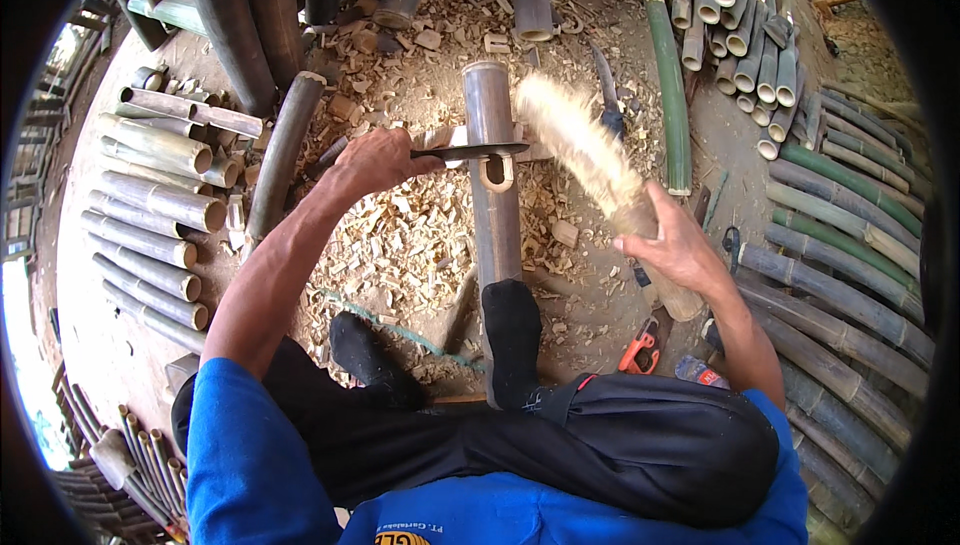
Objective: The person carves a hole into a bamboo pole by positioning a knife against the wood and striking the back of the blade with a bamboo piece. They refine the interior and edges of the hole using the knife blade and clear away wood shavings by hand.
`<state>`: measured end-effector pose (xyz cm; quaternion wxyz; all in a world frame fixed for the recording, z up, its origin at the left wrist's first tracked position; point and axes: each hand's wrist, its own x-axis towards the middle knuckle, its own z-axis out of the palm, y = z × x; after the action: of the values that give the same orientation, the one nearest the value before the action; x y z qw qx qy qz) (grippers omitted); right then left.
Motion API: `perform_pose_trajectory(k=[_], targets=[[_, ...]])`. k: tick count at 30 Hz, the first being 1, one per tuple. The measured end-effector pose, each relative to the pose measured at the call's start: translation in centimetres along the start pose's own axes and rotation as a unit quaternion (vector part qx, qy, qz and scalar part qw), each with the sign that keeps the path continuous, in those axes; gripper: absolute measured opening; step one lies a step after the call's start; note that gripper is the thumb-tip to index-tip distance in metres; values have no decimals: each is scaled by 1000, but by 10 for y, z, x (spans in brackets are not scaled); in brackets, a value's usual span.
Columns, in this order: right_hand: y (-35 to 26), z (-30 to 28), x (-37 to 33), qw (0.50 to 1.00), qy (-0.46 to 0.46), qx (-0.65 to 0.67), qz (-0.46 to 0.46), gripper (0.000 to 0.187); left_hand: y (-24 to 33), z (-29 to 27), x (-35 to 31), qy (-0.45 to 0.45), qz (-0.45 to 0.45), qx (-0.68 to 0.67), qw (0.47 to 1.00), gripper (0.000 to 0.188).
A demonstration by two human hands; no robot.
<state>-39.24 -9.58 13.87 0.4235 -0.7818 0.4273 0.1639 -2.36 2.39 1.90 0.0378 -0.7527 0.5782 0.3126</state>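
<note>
A length of grey-brown bamboo [497,235] lies pointing away from me, with an oblong hole cut in its upper side. On its near end rests my foot in a black sock [511,330]. My left hand [375,160] is closed around the handle of a machete [480,152]. Its dark blade lies crosswise over the bamboo, at the far edge of the hole. To the right, my right hand [678,245] grips a pale wooden club [580,140] with a shaggy, frayed striking side. The club is raised and tilted, its far end right of the bamboo and apart from the blade.
Wood chips [400,245] cover the ground around the bamboo. Cut bamboo pieces [160,200] lie in a row at left, and long poles [830,275] at right. A second blade [605,80] lies beyond the club. An orange-handled tool [640,347] sits near my right knee.
</note>
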Motion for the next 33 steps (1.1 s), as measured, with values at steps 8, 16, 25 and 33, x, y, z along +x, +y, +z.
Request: perform_pose_trajectory(k=[8, 16, 25, 33], targets=[[39, 23, 4, 992, 81, -99, 3, 85, 1, 2, 11, -11, 3, -38, 999, 65], [18, 62, -10, 924, 281, 239, -100, 76, -8, 4, 20, -36, 33, -39, 998, 68], [22, 33, -20, 922, 278, 248, -107, 69, -17, 7, 41, -105, 32, -65, 992, 74], [1, 35, -29, 942, 15, 336, -9, 66, -20, -2, 31, -205, 3, -113, 972, 65]])
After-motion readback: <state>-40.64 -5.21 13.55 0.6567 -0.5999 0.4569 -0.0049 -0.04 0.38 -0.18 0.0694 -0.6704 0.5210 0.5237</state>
